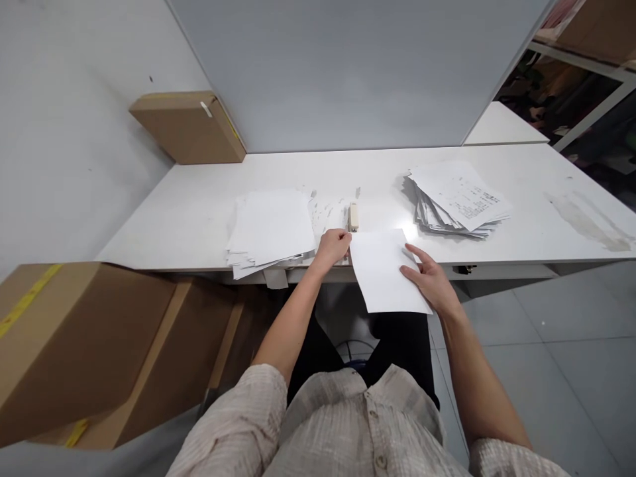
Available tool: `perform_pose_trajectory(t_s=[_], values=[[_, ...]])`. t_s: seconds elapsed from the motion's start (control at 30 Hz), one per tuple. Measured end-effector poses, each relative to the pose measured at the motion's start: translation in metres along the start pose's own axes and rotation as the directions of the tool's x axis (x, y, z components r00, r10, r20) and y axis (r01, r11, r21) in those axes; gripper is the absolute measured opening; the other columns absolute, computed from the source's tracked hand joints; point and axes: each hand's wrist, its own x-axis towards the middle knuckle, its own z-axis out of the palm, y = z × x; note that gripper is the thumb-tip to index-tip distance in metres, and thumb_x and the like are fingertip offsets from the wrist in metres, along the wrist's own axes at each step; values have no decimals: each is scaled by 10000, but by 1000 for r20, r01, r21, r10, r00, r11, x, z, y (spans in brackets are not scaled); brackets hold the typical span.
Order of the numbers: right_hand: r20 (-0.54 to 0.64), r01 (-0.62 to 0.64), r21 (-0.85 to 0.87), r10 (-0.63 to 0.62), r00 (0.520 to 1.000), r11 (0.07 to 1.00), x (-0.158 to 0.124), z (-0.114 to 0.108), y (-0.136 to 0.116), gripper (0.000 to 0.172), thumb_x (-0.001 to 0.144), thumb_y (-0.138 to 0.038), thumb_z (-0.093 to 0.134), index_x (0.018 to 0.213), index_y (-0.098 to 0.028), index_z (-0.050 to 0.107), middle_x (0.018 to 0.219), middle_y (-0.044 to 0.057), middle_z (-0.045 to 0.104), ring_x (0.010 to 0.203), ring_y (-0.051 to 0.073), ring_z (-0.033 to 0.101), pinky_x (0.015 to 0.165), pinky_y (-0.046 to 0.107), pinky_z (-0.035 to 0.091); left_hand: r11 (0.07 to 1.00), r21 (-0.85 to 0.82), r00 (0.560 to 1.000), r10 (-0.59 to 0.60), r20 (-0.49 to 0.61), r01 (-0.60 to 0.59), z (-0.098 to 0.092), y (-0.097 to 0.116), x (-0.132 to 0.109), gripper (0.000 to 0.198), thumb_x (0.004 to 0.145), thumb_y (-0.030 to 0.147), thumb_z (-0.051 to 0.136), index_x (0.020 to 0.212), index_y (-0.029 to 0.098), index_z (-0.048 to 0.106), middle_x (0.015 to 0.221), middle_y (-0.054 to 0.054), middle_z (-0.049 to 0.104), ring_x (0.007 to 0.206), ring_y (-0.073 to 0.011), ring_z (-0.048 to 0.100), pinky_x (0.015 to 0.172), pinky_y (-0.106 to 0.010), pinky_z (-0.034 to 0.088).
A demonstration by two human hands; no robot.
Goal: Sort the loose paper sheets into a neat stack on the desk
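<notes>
A blank white sheet of paper hangs partly over the table's front edge, between my two hands. My left hand is closed at its upper left corner, fingers pinched together. My right hand has its thumb on the face of the sheet and its fingers at the right edge, gripping it. Just beyond the paper's top left corner stands a small beige block-like object, its kind unclear. To the left lies a loose stack of blank-topped paper. On the right sits a thicker, uneven stack of printed sheets.
The white table has dark smudges near its middle and a worn patch at right. A cardboard box leans at the back left corner. Larger cardboard boxes stand left of my legs. A grey panel rises behind the table.
</notes>
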Motion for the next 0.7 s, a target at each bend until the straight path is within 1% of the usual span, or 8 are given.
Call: perform_pose_trajectory(t_s=[0.07, 0.13, 0.23, 0.37, 0.47, 0.6, 0.7], values=[[-4, 7, -12, -7, 1000, 1000, 6, 1, 1, 468, 713, -367, 649, 1161, -238, 614, 1052, 51, 674, 820, 199, 645, 669, 304, 530, 1000, 9, 1000, -17, -19, 17, 1, 1, 5, 153, 714, 218, 497, 594, 188, 584, 474, 30, 549, 437, -137, 564, 548, -255, 439], [-21, -3, -44, 3, 1000, 999, 10, 3, 1, 381, 706, -361, 651, 1060, -222, 667, 1077, 54, 670, 851, 206, 642, 690, 305, 529, 1000, 8, 999, -26, -46, 26, 2, 0, 10, 100, 683, 189, 522, 611, 188, 591, 478, 30, 557, 430, -129, 550, 550, -250, 438], [-38, -7, -80, 4, 999, 997, 12, 3, -2, 367, 710, -356, 645, 1052, -225, 674, 1055, 49, 681, 850, 210, 646, 687, 304, 529, 999, 31, 997, -13, -71, 15, 4, -2, 16, 81, 669, 172, 538, 608, 196, 585, 479, 23, 563, 440, -136, 544, 572, -268, 436], [-43, 26, -112, -31, 999, 993, 15, 3, -8, 372, 719, -355, 633, 1062, -219, 671, 1030, 52, 689, 827, 213, 653, 669, 304, 534, 995, 102, 996, 28, -86, -19, 5, -3, 26, 81, 664, 166, 566, 596, 206, 583, 490, -5, 583, 565, -187, 587, 636, -301, 433], [-57, 34, -130, -42, 998, 991, 17, 5, -12, 376, 718, -351, 630, 1063, -207, 671, 1020, 55, 692, 832, 216, 653, 680, 306, 535, 985, 168, 994, 47, -98, -30, 6, -3, 33, 51, 669, 173, 589, 632, 206, 601, 589, -36, 634, 676, -217, 606, 667, -312, 430], [-89, 7, -142, -20, 996, 990, 20, 9, -14, 385, 708, -343, 635, 1060, -192, 672, 1023, 63, 689, 865, 224, 648, 718, 314, 531, 971, 234, 990, 75, -123, -45, 7, -3, 38, 29, 692, 193, 594, 688, 205, 620, 749, -62, 668, 754, -228, 600, 680, -312, 417], [-96, -14, -134, 1, 995, 991, 19, 9, -13, 399, 708, -348, 632, 1074, -192, 668, 1014, 68, 690, 862, 227, 647, 713, 320, 532, 970, 233, 984, 110, -139, -75, 8, -6, 37, 59, 725, 225, 589, 747, 205, 640, 762, -59, 661, 761, -223, 591, 684, -303, 412]])
